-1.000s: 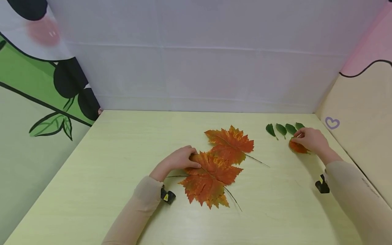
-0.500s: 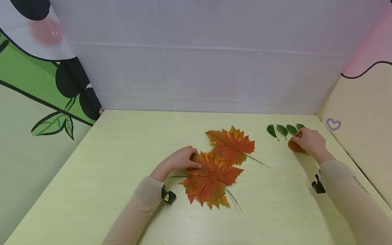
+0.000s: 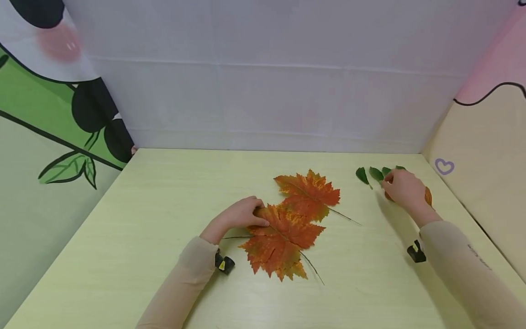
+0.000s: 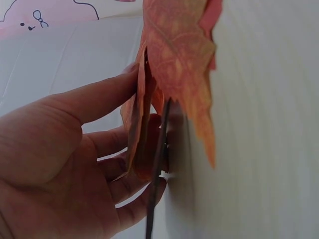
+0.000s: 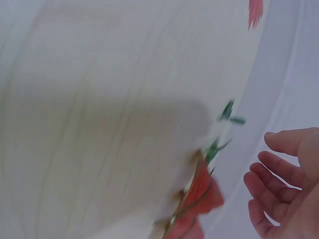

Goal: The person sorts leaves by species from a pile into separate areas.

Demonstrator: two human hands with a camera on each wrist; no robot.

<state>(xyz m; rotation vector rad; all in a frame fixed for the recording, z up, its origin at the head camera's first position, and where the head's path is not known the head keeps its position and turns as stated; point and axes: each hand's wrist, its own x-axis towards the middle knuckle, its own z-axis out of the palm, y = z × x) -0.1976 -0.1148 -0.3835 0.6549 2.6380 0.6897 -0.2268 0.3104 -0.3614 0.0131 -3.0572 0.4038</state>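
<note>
My left hand (image 3: 242,214) holds the edge of an orange maple leaf bunch (image 3: 283,242), the thumb on one side and the fingers on the other. In the left wrist view the leaf layers stand between the thumb and fingers of the left hand (image 4: 65,159), with a thin dark stem beside them. At the far right, my right hand (image 3: 407,189) hovers over small red-orange leaves (image 3: 428,196), partly hiding them. The right wrist view shows that hand (image 5: 294,186) with loosely bent fingers and nothing in it, apart from the red leaves (image 5: 197,199).
Another orange maple leaf (image 3: 310,194) lies just behind the held bunch, its stem pointing right. Several small green leaves (image 3: 362,175) form a row at the back right, some partly covered by the right hand. Walls border the pale table (image 3: 164,192) at the back and sides.
My right hand has left the small red-orange leaf and moved slightly left and back toward the green leaves. The left hand and the maple leaves stay in place.
</note>
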